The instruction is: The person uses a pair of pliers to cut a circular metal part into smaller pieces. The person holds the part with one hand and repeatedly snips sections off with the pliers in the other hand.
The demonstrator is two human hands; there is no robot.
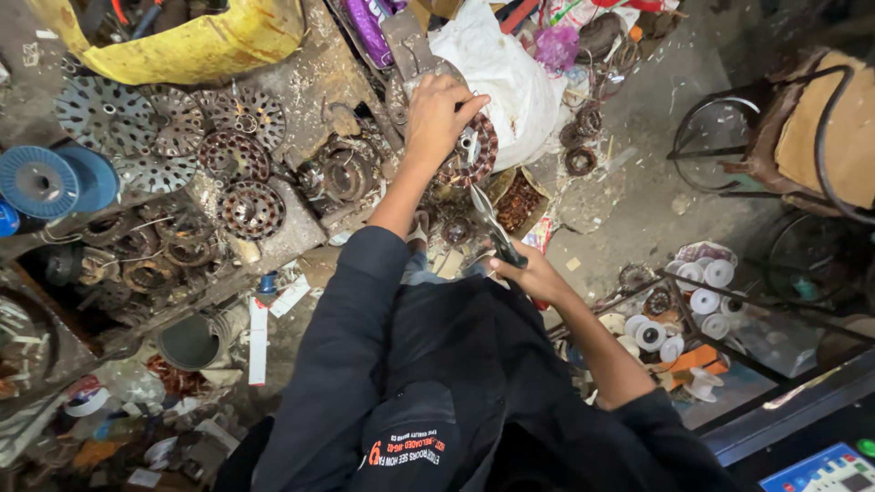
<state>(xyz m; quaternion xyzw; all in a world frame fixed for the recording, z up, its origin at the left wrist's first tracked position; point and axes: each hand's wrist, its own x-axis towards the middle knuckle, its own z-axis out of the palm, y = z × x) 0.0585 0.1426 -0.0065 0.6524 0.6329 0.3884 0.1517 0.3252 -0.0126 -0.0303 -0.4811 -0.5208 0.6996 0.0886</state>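
Observation:
My left hand (pixel 439 114) reaches forward and grips the top of a round motor stator with copper windings (pixel 478 153), which stands on a cluttered workbench. Closer to my body, my right hand (pixel 533 273) is closed around the dark handles of a pair of metal cutters (pixel 492 228). Their bright jaws point up toward the stator, stopping a little below it. Both arms are in dark sleeves.
Several round stators and rotor plates (pixel 182 137) lie on the shelf to the left, beside a blue wire spool (pixel 41 182) and a yellow container (pixel 196 46). A white bag (pixel 515 73) sits behind the stator. White spools (pixel 702 287) and a chair (pixel 802 128) are on the right.

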